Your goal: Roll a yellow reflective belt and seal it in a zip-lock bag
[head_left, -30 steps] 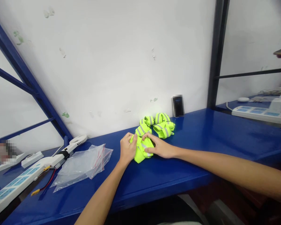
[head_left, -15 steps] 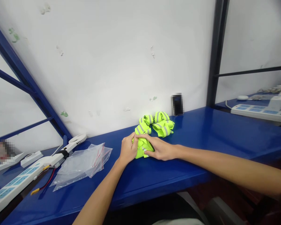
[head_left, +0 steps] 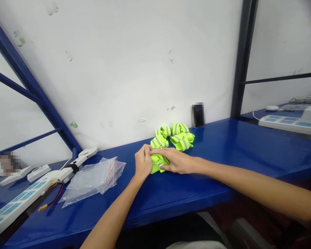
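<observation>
Background: we faced a scuffed white wall (head_left: 119, 69) behind a glossy blue bench (head_left: 223, 152), with blue steel bars (head_left: 28, 83) rising at 10 o'clock from our hands.
Task thing: a folded hi-vis reflective vest (head_left: 157, 167) lay flat on the bench at the centre of our view, directly under our hands.
Left hand: our left hand (head_left: 143, 162) stood upright at the vest's left side, its fingers bent and closed on the upper edge of the fabric.
Right hand: our right hand (head_left: 177, 161) lay across the vest from 3 o'clock, its fingers extended and pressing down, with the fingertips almost meeting the left hand.
Nearby: two more bundles of hi-vis vests (head_left: 172, 137) sat just beyond, at 12 to 1 o'clock.
Left of us: clear zip bags (head_left: 93, 181) lay at 9 o'clock, a small white fan (head_left: 88, 151) stood at 10 o'clock, and a white power strip (head_left: 20, 197) ran along the bench at 8 o'clock.
Right of us: a second power strip (head_left: 287, 125) sat at 3 o'clock.
Far side: a pixelated dark object (head_left: 198, 114) stood against the wall at 1 o'clock.
</observation>
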`<state>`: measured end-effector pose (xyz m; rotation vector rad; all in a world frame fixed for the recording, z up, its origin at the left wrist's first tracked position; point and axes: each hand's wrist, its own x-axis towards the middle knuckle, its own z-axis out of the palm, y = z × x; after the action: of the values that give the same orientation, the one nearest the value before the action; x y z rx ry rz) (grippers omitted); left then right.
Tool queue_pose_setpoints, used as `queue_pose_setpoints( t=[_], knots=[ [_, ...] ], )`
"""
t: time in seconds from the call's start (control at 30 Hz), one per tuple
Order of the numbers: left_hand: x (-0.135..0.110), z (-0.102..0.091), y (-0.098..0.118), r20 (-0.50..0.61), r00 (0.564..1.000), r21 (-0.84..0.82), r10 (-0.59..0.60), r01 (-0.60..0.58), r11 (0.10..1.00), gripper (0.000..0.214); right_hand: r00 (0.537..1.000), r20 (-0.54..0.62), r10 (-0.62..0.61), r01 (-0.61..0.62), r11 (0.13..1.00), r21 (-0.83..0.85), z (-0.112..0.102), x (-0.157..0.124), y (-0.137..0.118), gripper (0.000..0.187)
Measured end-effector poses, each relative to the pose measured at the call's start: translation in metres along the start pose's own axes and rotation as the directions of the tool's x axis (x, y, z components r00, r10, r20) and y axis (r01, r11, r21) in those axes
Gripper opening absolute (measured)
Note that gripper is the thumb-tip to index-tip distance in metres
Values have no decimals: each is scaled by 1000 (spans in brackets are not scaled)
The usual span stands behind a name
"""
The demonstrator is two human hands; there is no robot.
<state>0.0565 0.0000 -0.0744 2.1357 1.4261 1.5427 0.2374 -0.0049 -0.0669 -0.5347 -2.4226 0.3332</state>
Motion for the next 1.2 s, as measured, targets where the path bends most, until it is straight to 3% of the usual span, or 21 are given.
queue_pose_setpoints(
  t=[0.2,0.43,0.57,0.7,0.93,1.2],
  knots=[
    [-11,0,11,-41,995,23,96,-95,995,39,999,16,-31,31,999,6,3,-2,0,66],
    [-11,-1,7,-44,996,15,74,-74,997,46,998,55,-36,38,999,-37,3,-3,-6,62],
    [-12,-4,6,16,984,125,179,-179,976,43,998,50,-35,37,999,-30,8,-3,-3,58],
    [-13,-5,6,77,974,245,212,-225,943,39,999,41,3,-1,999,-52,12,-4,1,47],
    [-12,-7,5,147,947,291,284,-316,903,38,992,120,-37,45,997,-70,6,-4,-2,33],
    [-12,-7,9,157,956,363,247,-288,886,35,1000,-3,-5,5,999,-44,11,-2,-1,40]
  ],
)
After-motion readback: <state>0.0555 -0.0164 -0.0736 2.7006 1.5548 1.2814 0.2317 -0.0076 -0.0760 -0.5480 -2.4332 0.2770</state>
